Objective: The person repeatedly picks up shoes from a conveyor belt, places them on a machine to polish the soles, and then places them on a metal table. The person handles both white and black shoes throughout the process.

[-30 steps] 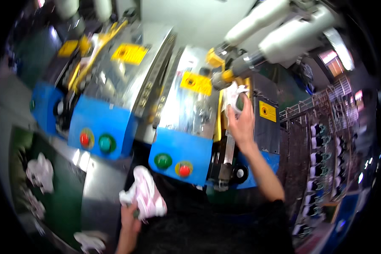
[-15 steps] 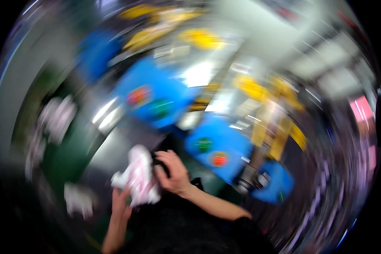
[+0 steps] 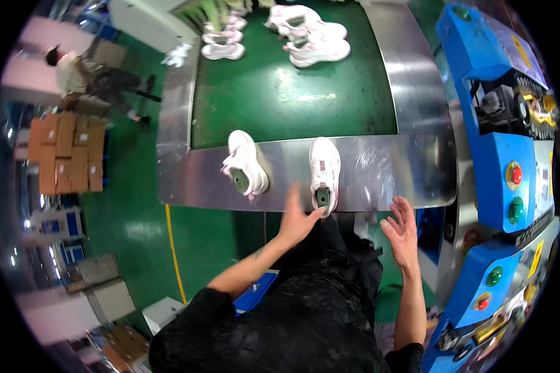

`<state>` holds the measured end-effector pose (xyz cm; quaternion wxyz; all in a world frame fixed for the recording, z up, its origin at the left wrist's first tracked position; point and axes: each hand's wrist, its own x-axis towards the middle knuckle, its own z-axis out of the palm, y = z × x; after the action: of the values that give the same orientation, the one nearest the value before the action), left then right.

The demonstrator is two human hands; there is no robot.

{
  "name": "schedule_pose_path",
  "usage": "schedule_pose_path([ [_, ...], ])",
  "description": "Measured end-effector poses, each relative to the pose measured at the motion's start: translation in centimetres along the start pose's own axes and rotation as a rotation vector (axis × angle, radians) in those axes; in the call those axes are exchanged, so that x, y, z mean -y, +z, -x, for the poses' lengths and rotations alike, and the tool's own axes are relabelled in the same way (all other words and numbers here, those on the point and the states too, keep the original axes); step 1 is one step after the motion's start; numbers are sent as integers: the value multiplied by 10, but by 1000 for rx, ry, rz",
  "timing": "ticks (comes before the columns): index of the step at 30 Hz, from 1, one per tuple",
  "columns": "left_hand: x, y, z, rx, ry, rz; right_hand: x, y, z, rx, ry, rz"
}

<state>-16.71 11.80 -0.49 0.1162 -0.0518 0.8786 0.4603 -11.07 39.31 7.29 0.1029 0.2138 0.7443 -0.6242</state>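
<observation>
At the centre of the frame, your slightly blurred bare left hand (image 3: 297, 222) is spread wide, its thumb at the heel of a pale pink-and-white sneaker (image 3: 323, 163) with a dark green insert; contact is unclear. That shoe stands on the shiny silver metal worktop (image 3: 372, 168), right of a matching second sneaker (image 3: 242, 152). Your bare right hand (image 3: 402, 239), right of centre, is wide too, fingers parted.

L hand (image 3: 296, 224) was open, thumb (image 3: 317, 214) out to the R, fingers (image 3: 294, 199) up & a bit blurred; L forearm (image 3: 249, 271) ran diag. from lower L. R hand (image 3: 403, 240) also open, well apart, fingers slightly bent, w/ R forearm (image 3: 410, 304) approx. vert.
</observation>
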Motion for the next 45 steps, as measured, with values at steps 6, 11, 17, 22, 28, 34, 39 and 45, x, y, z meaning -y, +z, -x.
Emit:
schedule_pose_path([
  [6, 55, -114, -110, -313, -361, 233, -23, 189, -106, -187, -1, 161],
  [11, 101, -177, -161, -121, -210, 414, 14, 212, -142, -185, 123, -85],
  [17, -58, -239, -195, 464, -108, 265, 149, 157, -24, -440, 13, -599],
  [22, -197, -220, -41, 1168, 371, 45, 155, 201, 249, -994, -328, -679],
  [28, -76, -345, 404, 2084, 402, -124, 85, 556, 760, -1705, -231, -804],
  [34, 88, -455, 808, 2480, -138, -845, 52, 876, 979, -2708, 797, -1021],
  [39, 305, -484, 1031, 2540, 1360, -734, -90, 995, 1159, -2740, 1291, -698],
  [45, 285, -487, 959, 2454, 1233, -103, -59, 854, 1089, -3206, 448, 11],
])
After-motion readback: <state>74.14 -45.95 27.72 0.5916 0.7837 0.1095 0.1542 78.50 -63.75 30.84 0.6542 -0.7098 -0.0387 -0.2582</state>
